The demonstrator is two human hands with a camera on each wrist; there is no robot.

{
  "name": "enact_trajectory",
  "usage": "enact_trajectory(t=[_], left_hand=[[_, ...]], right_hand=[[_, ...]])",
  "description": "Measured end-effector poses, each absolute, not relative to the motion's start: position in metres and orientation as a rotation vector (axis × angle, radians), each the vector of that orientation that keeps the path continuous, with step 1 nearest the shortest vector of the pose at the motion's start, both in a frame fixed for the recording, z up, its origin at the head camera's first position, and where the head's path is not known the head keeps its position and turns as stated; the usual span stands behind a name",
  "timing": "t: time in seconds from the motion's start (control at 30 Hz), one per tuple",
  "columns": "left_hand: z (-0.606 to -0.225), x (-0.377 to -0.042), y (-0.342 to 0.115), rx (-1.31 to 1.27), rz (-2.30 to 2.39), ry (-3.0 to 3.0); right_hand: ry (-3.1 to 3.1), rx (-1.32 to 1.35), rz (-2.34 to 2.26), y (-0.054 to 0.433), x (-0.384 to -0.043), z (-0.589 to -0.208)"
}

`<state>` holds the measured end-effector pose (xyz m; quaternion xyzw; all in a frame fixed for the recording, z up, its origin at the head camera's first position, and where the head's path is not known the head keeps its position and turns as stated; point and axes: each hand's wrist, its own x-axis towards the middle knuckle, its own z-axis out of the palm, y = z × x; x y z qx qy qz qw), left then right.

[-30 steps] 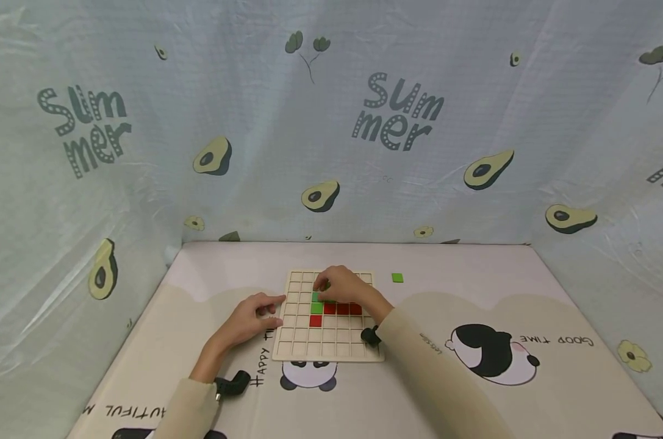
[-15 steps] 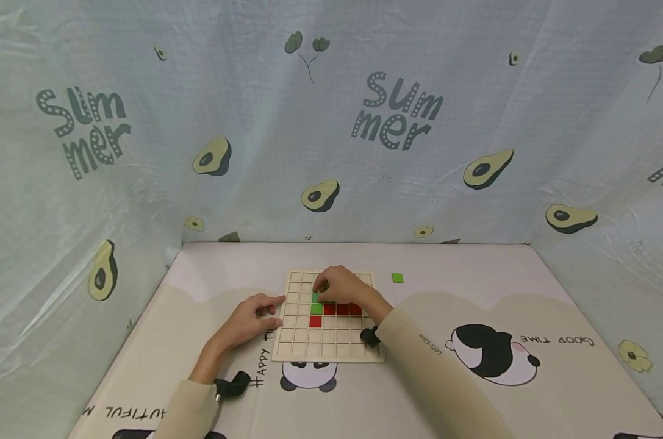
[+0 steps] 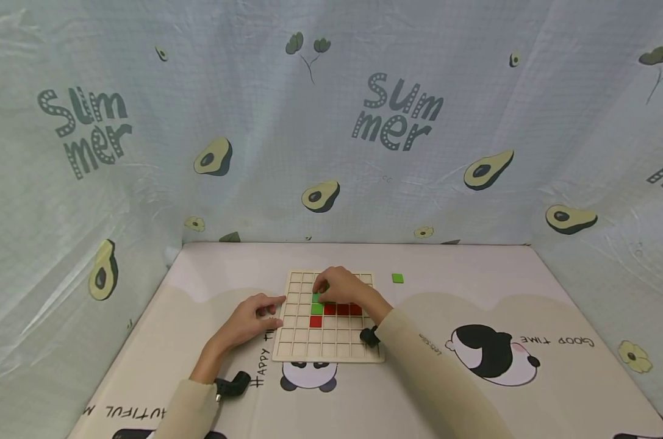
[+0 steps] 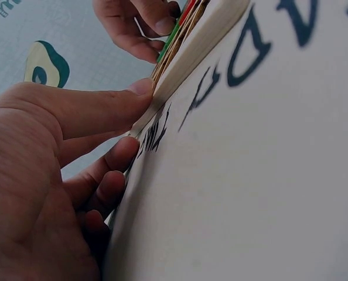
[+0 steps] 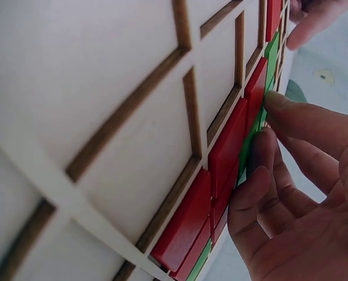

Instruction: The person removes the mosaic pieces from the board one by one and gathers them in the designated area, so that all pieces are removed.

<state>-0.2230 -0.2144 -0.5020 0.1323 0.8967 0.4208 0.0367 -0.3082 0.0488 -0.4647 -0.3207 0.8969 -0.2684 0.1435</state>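
Note:
A pale wooden grid board [image 3: 301, 349] lies on the table with red tiles [image 3: 342, 309] and green tiles [image 3: 316, 309] set in some of its squares. Over its middle, my right hand [image 3: 343, 286] has curled fingers, with thumb and fingertips at a green tile [image 3: 316, 298]; the hand hides part of the tiles behind it. In the right wrist view, the right thumb [image 5: 279, 102] touches the green row behind the raised red tiles [image 5: 227, 149]. My left hand [image 3: 249, 317] rests its thumb and extended index finger against the board's left edge, also seen in the left wrist view.
One loose green tile [image 3: 397, 278] lies on the table to the right of the board's far corner. The printed tablecloth [image 3: 419, 396] carries panda drawings and lettering. Patterned plastic sheeting [image 3: 265, 122] rises at the back and both sides.

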Motion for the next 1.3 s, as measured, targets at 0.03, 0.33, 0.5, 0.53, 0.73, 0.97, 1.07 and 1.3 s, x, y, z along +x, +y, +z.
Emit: enact_trajectory(t=[0.03, 0.33, 0.5, 0.53, 0.73, 0.97, 1.07, 1.3], left_hand=[[-0.5021, -0.2231, -0.2145, 0.406, 1.294, 2.753], [-0.5037, -0.2240, -0.2150, 0.402, 1.297, 2.747], [-0.5022, -0.2239, -0.2140, 0.406, 1.307, 2.741], [-0.5018, -0.2240, -0.2141, 0.410, 1.307, 2.741], [-0.5016, -0.2239, -0.2141, 0.419, 1.308, 2.742], [-0.5013, -0.2233, -0.2145, 0.411, 1.312, 2.741], [-0.5009, -0.2233, -0.2145, 0.408, 1.313, 2.740], [-0.5014, -0.2232, -0.2147, 0.397, 1.305, 2.744]], right_hand=[[2.585, -0.923, -0.778, 0.0486, -0.3086, -0.4651], [2.592, -0.914, -0.786, 0.0468, -0.3057, -0.4630], [2.595, -0.902, -0.801, 0.0477, -0.3039, -0.4619], [2.596, -0.902, -0.801, 0.0480, -0.3040, -0.4622], [2.591, -0.897, -0.805, 0.0487, -0.3043, -0.4638], [2.589, -0.908, -0.809, 0.0488, -0.3044, -0.4630], [2.592, -0.920, -0.808, 0.0493, -0.3052, -0.4631], [2.586, -0.953, -0.809, 0.0520, -0.3056, -0.4622]])
